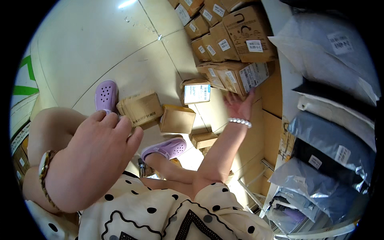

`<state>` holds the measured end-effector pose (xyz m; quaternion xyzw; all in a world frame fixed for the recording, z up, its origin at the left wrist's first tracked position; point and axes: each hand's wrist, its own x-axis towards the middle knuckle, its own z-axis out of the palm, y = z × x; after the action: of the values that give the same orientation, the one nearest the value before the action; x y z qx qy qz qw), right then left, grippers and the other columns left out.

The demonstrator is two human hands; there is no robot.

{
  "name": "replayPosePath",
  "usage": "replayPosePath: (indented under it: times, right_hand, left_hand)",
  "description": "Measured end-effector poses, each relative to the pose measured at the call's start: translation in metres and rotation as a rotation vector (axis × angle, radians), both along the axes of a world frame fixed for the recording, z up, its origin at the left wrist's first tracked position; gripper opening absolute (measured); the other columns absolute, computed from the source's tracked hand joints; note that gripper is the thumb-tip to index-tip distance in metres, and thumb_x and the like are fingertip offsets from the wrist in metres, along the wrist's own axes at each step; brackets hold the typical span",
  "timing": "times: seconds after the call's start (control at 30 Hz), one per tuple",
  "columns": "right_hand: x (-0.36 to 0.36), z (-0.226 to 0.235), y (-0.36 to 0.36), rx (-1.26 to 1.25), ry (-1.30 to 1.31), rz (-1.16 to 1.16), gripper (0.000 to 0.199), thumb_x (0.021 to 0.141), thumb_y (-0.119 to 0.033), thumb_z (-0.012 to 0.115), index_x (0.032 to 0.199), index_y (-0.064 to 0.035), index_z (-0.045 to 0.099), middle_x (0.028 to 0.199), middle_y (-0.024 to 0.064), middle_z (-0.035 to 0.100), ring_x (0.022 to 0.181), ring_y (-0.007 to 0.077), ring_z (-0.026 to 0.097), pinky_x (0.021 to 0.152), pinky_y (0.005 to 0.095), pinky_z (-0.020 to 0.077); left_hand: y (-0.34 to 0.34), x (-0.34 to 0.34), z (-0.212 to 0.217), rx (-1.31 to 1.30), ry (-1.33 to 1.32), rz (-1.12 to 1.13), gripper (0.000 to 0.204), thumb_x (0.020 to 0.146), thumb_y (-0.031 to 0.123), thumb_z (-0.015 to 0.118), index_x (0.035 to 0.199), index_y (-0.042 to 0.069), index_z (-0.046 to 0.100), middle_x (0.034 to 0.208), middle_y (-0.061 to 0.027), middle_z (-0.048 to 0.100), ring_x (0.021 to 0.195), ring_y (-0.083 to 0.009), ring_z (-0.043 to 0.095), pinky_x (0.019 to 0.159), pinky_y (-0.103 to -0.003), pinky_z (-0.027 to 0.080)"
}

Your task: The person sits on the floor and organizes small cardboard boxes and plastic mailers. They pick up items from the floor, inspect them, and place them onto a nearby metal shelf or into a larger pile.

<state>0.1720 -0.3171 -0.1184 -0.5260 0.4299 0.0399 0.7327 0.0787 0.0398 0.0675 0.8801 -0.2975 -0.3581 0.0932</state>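
Observation:
My left hand (100, 146) hangs over my knee with its back up and its fingers curled under. Whatever those fingers hold, if anything, is hidden. Beyond it on the floor lie a brown cardboard box (140, 109) and a smaller carton (177, 120). My right hand (240, 107) reaches out to the right with fingers spread and nothing visible in it. Its fingertips are at the lower edge of a labelled carton (253, 76) at the near end of the stack; whether they touch it I cannot tell. A box with a white label (196, 93) lies just left of that hand.
Stacked labelled cartons (218, 42) stand along a shelf at the far right. Bagged parcels (320, 156) fill a rack on the right. My feet, in purple clogs (106, 95), stand among the floor boxes. A small flat box (204, 140) lies beside my right forearm.

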Motion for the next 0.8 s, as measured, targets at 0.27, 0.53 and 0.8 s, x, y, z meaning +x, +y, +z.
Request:
replayPosePath:
  times: [0.27,0.53,0.8]
  right_hand:
    - [-0.005,-0.012,0.005,0.201,-0.125,-0.007,0.087,0.078,-0.059,0.062,0.137,-0.0048,0.028,0.135,0.0222,0.029,0.114,0.0363,0.046,0.095,0.0522,0.0417]
    - [-0.003,-0.021,0.028,0.396,-0.254,-0.101,0.081,0.082,-0.059,0.053,0.140,-0.0093,0.026,0.135,0.0241,0.031,0.114,0.0381,0.043,0.102,0.0502,0.0329]
    - [0.013,0.010,0.046,0.231,-0.163,-0.325,0.070,0.082,-0.055,0.053,0.133,-0.0095,0.036,0.122,0.0242,0.041,0.101,0.0354,0.052,0.087,0.0462,0.0470]
  left_hand:
    - [0.017,-0.007,-0.004,-0.078,-0.086,-0.028,0.032,0.077,0.015,0.060,0.106,0.002,0.055,0.089,-0.0113,0.057,0.091,-0.0262,0.058,0.081,-0.035,0.044]
    - [0.023,-0.012,-0.009,-0.165,-0.143,0.013,0.033,0.078,0.015,0.060,0.107,0.001,0.057,0.091,-0.0123,0.060,0.087,-0.0275,0.059,0.080,-0.037,0.045]
    - [0.024,-0.011,-0.012,-0.163,-0.148,0.017,0.032,0.079,0.016,0.060,0.106,0.001,0.058,0.091,-0.0127,0.060,0.085,-0.0280,0.060,0.081,-0.037,0.045]
